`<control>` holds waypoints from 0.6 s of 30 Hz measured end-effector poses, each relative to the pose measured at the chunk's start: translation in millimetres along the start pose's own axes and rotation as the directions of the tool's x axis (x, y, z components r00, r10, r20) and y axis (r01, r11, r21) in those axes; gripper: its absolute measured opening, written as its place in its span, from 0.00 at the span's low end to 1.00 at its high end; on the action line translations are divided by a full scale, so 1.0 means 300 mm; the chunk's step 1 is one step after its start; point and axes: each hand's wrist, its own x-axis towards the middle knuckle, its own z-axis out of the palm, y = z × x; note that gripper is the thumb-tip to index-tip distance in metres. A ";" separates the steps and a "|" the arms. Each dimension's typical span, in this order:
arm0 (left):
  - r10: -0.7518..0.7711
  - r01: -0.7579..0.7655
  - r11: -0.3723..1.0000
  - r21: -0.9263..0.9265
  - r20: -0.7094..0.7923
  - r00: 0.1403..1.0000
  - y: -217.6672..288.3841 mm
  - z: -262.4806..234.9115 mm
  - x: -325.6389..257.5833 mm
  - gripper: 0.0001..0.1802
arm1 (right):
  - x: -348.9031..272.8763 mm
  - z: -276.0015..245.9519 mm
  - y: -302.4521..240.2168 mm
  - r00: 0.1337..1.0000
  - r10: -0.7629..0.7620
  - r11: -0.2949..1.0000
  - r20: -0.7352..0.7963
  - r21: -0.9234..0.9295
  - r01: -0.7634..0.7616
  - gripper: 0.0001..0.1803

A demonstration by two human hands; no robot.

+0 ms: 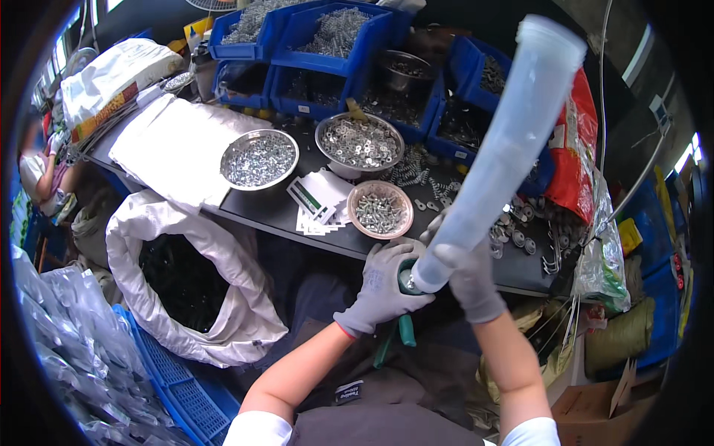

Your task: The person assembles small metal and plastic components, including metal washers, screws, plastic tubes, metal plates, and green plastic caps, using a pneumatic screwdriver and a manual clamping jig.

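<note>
My right hand, in a grey glove and slightly blurred, is closed around the lower part of a long translucent plastic tube. The tube leans up and to the right over the table, its wide end uppermost. Its lower end meets a green round-rimmed piece with small metal bits showing at the opening. My left hand, also gloved, is wrapped around that green piece. Two green handle-like parts hang below the left hand; how they join the piece is hidden.
Metal bowls of washers and small parts, plus a pink bowl of screws, stand on the dark table. Blue bins rise behind. An open white sack and blue crate stand left. Another person sits far left.
</note>
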 end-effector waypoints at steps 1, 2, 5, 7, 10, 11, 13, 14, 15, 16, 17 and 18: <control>-0.013 0.014 1.000 -0.013 0.021 1.000 0.023 -0.011 0.009 0.46 | -0.018 -0.007 0.037 0.999 -0.036 0.991 0.017 0.128 0.034 0.34; -0.075 0.076 0.997 -0.003 0.090 0.993 0.047 -0.025 0.026 0.46 | -0.036 -0.009 0.060 0.999 -0.038 0.968 -0.008 0.247 0.039 0.34; -0.152 0.202 0.927 -0.317 0.176 0.973 0.168 -0.073 0.049 0.40 | -0.069 -0.033 0.020 0.996 -0.085 0.881 0.032 0.469 0.060 0.35; -0.117 0.222 0.840 -0.496 0.234 0.965 0.243 -0.102 0.051 0.37 | -0.092 -0.051 -0.051 0.976 -0.206 0.806 0.068 0.578 0.130 0.34; -0.108 0.619 0.566 -0.545 0.695 0.711 0.273 -0.156 0.053 0.38 | -0.107 -0.059 -0.127 0.849 -0.453 0.662 0.272 0.741 0.115 0.34; -0.042 0.683 0.570 -0.456 0.815 0.579 0.265 -0.167 0.062 0.39 | -0.107 -0.061 -0.136 0.731 -0.548 0.609 0.406 0.793 0.017 0.34; 0.322 0.564 0.581 -0.586 0.803 0.502 0.242 -0.178 0.092 0.36 | -0.116 -0.062 -0.113 0.571 -0.686 0.479 0.452 0.870 -0.114 0.35; 0.569 0.390 0.517 -0.762 0.646 0.509 0.234 -0.182 0.105 0.31 | -0.146 -0.056 -0.085 0.618 -0.672 0.414 0.408 0.899 -0.143 0.34; 0.768 0.220 0.373 -0.901 0.433 0.471 0.233 -0.166 0.125 0.27 | -0.169 -0.051 -0.055 0.656 -0.661 0.340 0.363 0.925 -0.169 0.34; 0.599 0.290 0.481 -0.828 0.551 0.580 0.244 -0.148 0.125 0.28 | -0.193 -0.057 -0.023 0.712 -0.623 0.318 0.324 0.937 -0.148 0.33; 0.398 0.393 0.542 -0.743 0.639 0.658 0.269 -0.140 0.120 0.28 | -0.213 -0.064 0.012 0.841 -0.501 0.357 0.204 0.934 -0.013 0.33; 0.090 0.361 0.752 -0.551 0.629 0.773 0.308 -0.135 0.093 0.33 | -0.234 -0.072 0.043 0.938 -0.343 0.469 0.042 0.873 0.132 0.32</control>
